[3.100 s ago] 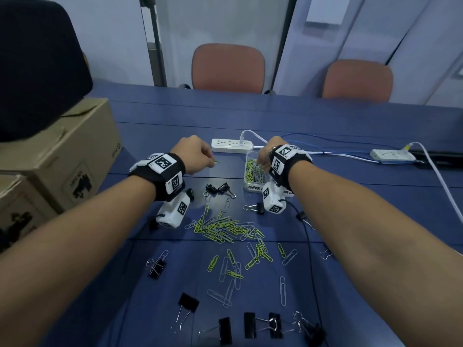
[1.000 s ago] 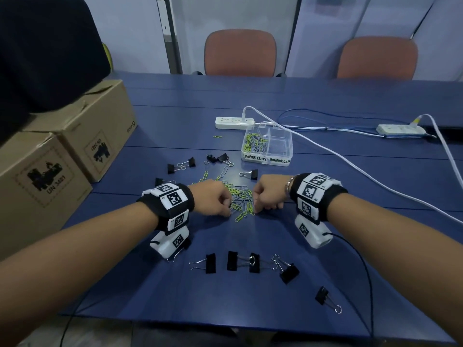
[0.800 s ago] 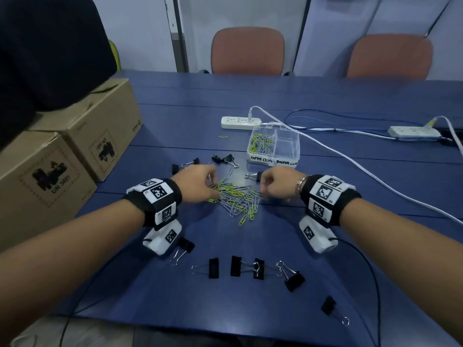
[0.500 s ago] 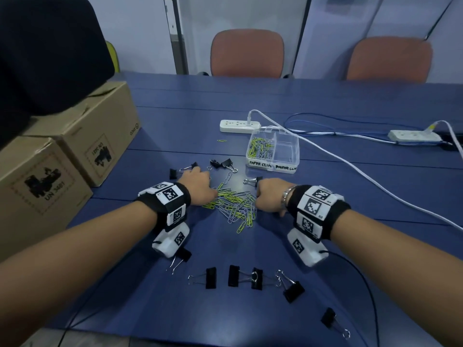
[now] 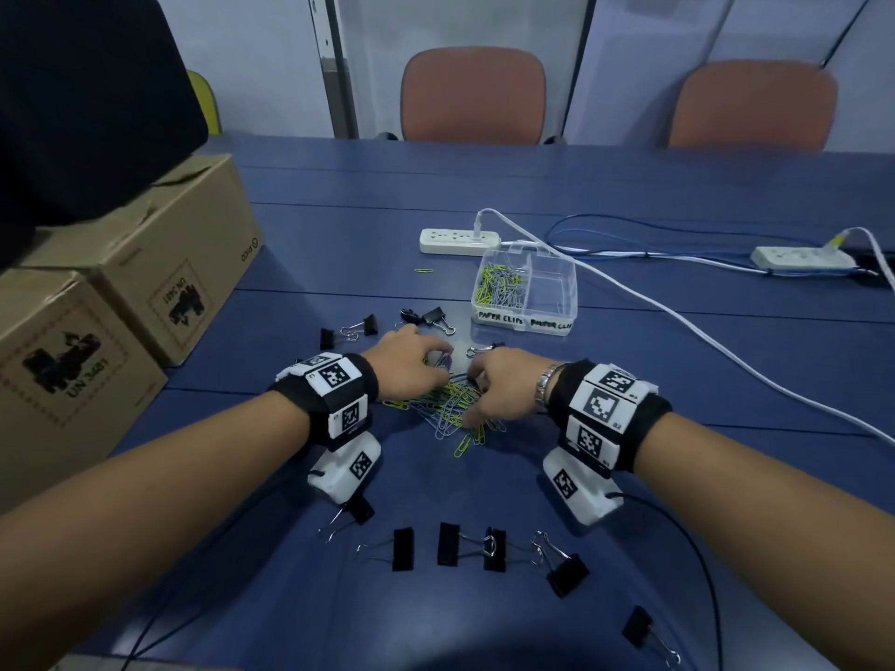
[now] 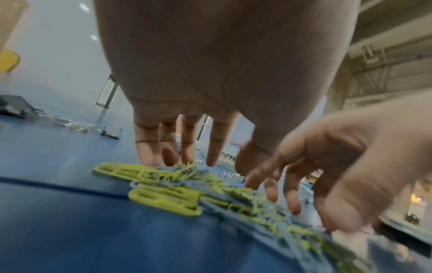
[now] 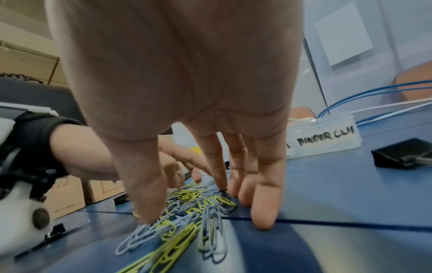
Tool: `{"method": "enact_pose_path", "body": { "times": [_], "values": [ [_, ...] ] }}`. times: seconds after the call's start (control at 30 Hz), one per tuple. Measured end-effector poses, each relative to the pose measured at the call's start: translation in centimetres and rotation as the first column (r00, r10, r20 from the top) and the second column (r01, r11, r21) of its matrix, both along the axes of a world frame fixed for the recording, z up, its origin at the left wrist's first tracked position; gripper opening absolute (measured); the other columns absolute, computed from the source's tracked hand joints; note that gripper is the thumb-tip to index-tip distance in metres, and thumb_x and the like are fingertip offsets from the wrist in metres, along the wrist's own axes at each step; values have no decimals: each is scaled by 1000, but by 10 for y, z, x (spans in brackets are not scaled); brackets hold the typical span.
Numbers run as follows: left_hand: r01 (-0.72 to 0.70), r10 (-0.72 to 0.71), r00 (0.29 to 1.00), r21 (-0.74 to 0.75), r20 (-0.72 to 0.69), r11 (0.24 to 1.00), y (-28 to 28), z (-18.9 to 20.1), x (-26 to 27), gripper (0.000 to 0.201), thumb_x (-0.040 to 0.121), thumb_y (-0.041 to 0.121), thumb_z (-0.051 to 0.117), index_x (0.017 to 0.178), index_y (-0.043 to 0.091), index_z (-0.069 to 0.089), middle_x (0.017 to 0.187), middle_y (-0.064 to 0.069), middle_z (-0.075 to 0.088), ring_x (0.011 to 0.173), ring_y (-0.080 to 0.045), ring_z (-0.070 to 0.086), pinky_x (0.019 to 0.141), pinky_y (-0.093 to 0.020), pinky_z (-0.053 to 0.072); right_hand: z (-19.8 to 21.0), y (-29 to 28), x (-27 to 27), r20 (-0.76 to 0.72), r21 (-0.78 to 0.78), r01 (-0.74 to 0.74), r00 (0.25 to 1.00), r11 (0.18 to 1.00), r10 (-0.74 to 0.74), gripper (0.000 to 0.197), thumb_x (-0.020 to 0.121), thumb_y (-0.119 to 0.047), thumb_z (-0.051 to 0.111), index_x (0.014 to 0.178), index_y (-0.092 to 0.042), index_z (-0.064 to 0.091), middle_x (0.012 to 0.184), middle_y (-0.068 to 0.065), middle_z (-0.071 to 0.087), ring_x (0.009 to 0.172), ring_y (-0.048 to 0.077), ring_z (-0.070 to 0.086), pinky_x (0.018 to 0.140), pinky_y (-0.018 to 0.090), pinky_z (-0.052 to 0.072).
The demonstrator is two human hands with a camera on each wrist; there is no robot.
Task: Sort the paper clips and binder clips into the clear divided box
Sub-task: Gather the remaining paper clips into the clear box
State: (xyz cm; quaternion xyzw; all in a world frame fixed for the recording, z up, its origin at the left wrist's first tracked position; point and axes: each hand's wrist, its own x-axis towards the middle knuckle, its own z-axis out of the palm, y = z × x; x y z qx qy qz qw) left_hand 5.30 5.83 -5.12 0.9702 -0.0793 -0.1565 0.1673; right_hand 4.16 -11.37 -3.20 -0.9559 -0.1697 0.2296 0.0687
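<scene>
both sets of fingers reach down straight, tips on a heap of paper clips (yellow-green and grey), gripping nothing. the left hand sits at the heap's left edge, the right hand at its right, on the blue table. just beyond them stands the clear divided box, paper clips in its left compartment. black binder clips lie scattered, some near the box, a row close to the person.

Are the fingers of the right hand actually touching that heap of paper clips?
Touching. In the right wrist view the right hand reaches down with straight fingers, and its fingertips press into the paper clip pile on the blue table.
</scene>
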Motion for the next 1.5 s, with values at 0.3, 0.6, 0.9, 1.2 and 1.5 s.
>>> {"method": "enact_pose_path", "body": {
  "times": [0.3,0.6,0.9,1.2,1.5],
  "values": [
    [162,-145,983,162,-111,973,6,8,1,115,46,70,79,148,45,35,117,1,35,125,-30,38,106,-47,41,-6,8,-8,165,-53,-90,981,995,98,49,76,-39,82,111,-9,69,108,10,69,102,28,65,75,29,50],
    [252,-253,967,106,-6,962,7,11,3,70,62,39,90,127,35,65,93,7,53,95,-19,58,78,-25,42,-5,0,-5,168,100,-23,986,995,6,35,75,-19,83,109,-17,75,104,6,73,97,25,68,78,29,54],
    [218,-219,975,19,43,976,11,15,3,38,70,17,86,106,22,77,97,1,75,83,-11,63,84,-27,54,-4,-3,-4,162,140,40,985,989,-62,11,79,-8,71,88,-13,74,91,5,73,77,20,61,66,26,49],
    [178,-178,984,-9,11,984,17,29,5,28,71,14,87,93,29,81,72,10,74,67,-1,68,68,-20,53,-2,-17,1,89,260,143,981,955,-171,12,78,-9,78,83,-18,71,73,-6,61,73,13,58,65,22,43],
    [117,-114,993,-86,39,989,19,50,14,25,68,22,90,91,28,82,56,18,66,61,-3,58,69,-22,47,11,-37,10,-55,499,316,941,807,-334,18,78,-4,80,75,-17,68,63,-3,67,52,12,64,58,26,55]
  ]
}}
